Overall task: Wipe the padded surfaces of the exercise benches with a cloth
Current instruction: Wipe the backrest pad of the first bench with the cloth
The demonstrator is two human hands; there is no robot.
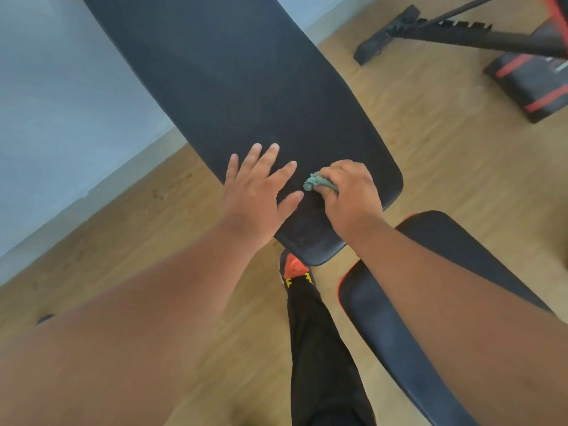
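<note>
A long black padded backrest point(246, 87) of an exercise bench slants from the top left down to the middle. My left hand point(258, 182) lies flat on its lower part with fingers spread. Beside it, my right hand point(347, 195) presses a bunched grey-green cloth point(316, 182) onto the pad near its lower right edge. Below the backrest, the black seat pad point(384, 318) with red trim runs under my right forearm.
A second bench point(528, 72), black with red stripes, and its black frame foot point(387, 35) stand on the wooden floor point(430, 149) at the top right. A pale wall point(61, 103) fills the left. My leg and shoe point(296, 269) stand just under the backrest's end.
</note>
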